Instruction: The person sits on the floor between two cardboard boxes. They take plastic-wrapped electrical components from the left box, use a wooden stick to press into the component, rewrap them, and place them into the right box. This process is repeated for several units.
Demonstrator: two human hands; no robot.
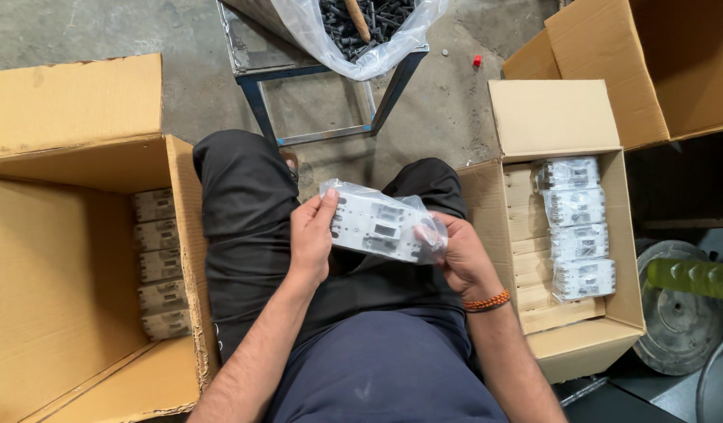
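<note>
A white moulded electrical unit in a clear plastic bag sits above the person's lap, held level between both hands. The left hand closes on its left end, thumb up along the bag's edge and fingers curled behind. The right hand grips the right end, where the loose plastic is bunched under the fingertips; an orange thread band circles that wrist.

Just right of the person's knee stands an open cardboard box holding a row of four similar bagged units along its right side, beside pale flat pieces stacked at their left. On the other side, a larger open carton lies with a column of grey-brown units against its inner wall. Ahead, on the concrete floor, a metal frame stand carries a clear bag of dark screws.
</note>
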